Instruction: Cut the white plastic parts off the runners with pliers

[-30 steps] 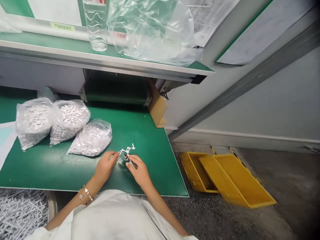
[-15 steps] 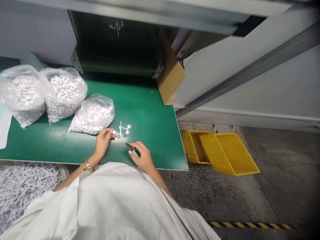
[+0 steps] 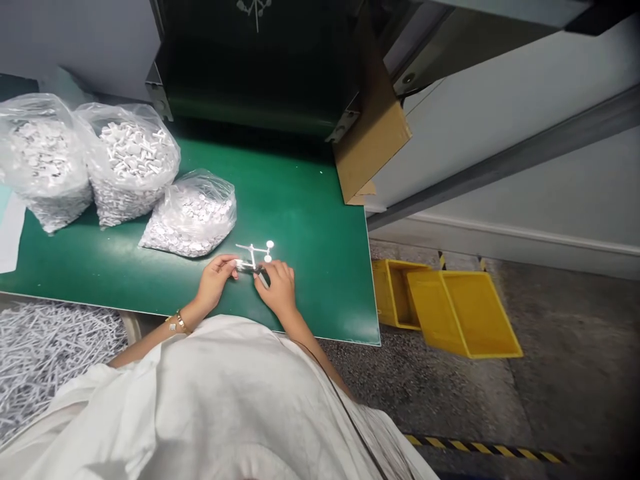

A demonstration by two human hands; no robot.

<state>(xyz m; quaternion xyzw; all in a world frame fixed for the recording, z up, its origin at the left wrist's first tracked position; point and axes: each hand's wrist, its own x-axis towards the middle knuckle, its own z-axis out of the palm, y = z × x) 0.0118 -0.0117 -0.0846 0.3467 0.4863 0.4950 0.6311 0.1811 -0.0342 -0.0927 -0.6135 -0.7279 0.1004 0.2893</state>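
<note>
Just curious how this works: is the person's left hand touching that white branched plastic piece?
Touching: the head view shows the left hand pinching one end of the white branched plastic piece.

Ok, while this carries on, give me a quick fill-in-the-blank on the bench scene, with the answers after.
The gold bracelet is on the ____ wrist.
The small dark tool is held in the ____ hand.
The bench mat is ____ in colour.
The two plastic trays on the floor are ____.

Missing words: left; right; green; yellow.
</note>
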